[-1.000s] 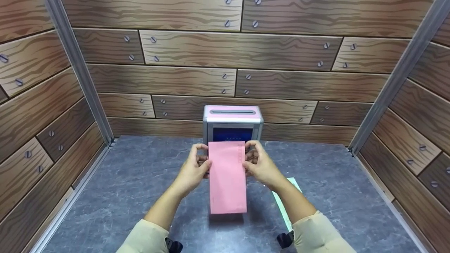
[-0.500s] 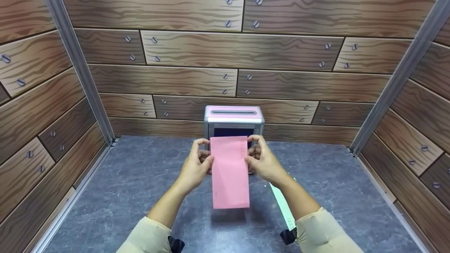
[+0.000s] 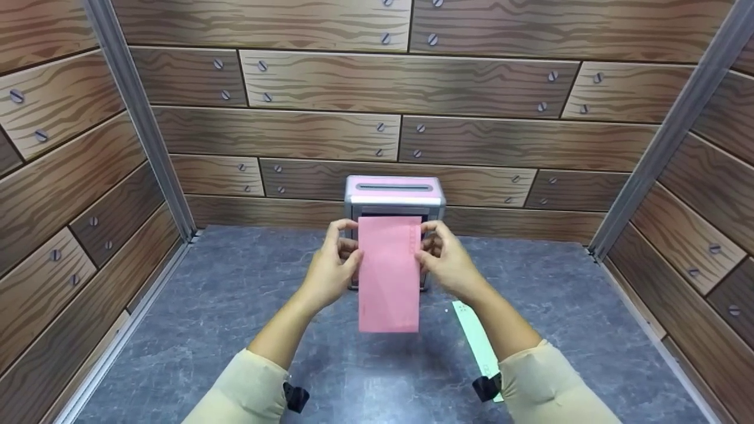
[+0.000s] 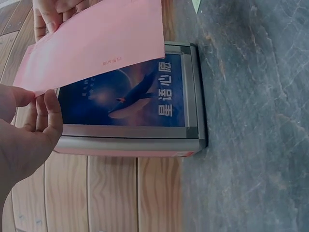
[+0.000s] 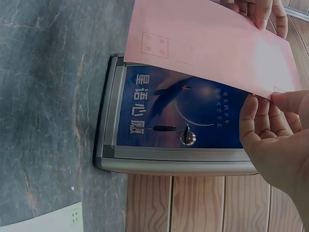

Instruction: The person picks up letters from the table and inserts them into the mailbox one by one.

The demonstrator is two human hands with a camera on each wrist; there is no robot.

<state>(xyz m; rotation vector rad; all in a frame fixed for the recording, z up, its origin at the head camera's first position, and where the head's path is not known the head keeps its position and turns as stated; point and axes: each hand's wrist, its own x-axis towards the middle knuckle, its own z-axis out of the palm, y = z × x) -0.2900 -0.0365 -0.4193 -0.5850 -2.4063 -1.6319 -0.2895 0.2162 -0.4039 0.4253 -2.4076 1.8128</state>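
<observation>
From the head view, the left hand [image 3: 326, 272] and the right hand [image 3: 452, 266] each pinch one long side of a pink envelope [image 3: 389, 274], held up in front of the box [image 3: 394, 189]. That view shows the slot [image 3: 392, 187] on the pink top of the box. The wrist views show the blue picture [image 5: 178, 112] on the box front, with a bird, white writing and a small key lock [image 5: 187, 136]. The envelope hides much of this front from the head view. A pale green envelope [image 3: 477, 344] lies on the desk [image 3: 206, 330] right of the box, partly hidden by the right arm.
</observation>
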